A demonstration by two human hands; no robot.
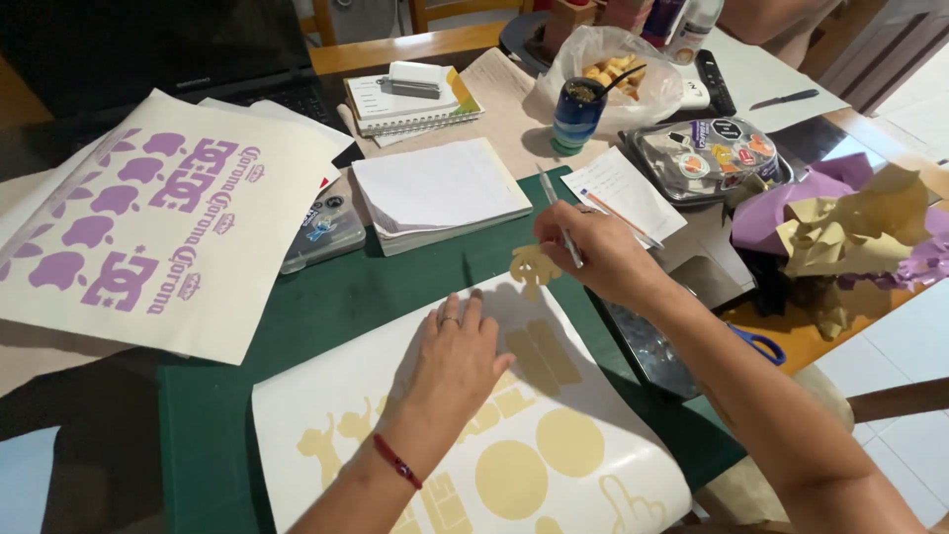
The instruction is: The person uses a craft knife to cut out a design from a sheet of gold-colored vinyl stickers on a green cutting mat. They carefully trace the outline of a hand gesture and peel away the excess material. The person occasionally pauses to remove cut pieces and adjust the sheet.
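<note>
Beige sticker scrap (pixel 532 267) hangs just off right hand (pixel 593 252) fingertips, lifted above white sheet (pixel 415 396). Right fingers pinch thin metal tool (pixel 560 218) and scrap together. Left hand (pixel 457 358) lies flat, fingers spread, released, pressing sheet onto green mat (pixel 326 307). Judgement: keep left palm close behind peel line, pull scrap low and slow, watch neighbouring shapes beside left fingertips.

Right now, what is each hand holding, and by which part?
The right hand grips a thin silver weeding tool around its lower shaft, a beige vinyl scrap dangling. The left hand holds nothing; it presses flat on the sticker sheet.
</note>
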